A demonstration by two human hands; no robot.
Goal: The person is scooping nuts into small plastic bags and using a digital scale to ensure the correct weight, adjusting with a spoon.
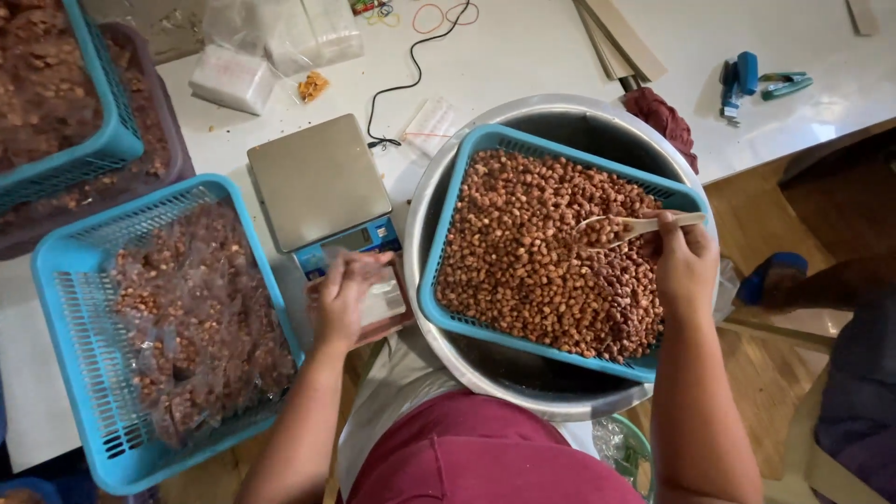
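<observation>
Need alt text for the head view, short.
Seen from above, a person's right hand holds a pale spoon over a blue basket of peanuts set in a metal basin; the left hand touches a scale.

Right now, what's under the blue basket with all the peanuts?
A big metal bowl sits under the blue basket of peanuts. Only its rim and some dark inside show; the basket covers the bottom.
</observation>
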